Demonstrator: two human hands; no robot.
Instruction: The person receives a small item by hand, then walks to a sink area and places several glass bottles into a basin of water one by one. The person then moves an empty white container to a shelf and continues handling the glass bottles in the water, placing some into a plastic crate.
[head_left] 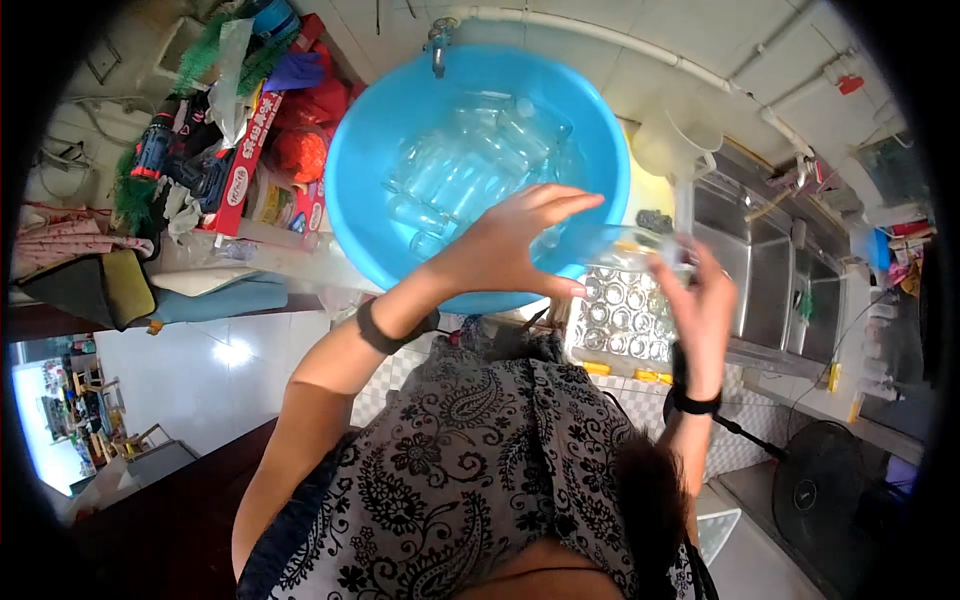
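Note:
My left hand (510,240) is over the right front part of a big blue basin (345,130), its fingers spread and holding nothing. Inside the basin lies a heap of clear glass bottles (465,185). To the right, my right hand (703,300) is closed around a clear glass bottle (630,245), smeared by motion and tilted on its side. Below that bottle stands a tray (590,355) packed with clear glass pieces (625,315) in rows, their round ends facing up. Part of the basin's front is hidden by my left hand and forearm.
A tap (438,48) juts over the basin's far rim. At right are a steel sink (760,280) and a pale plastic jug (675,140). Boxes and bags, including a red box (245,165), crowd the left. A black fan (815,490) stands at lower right.

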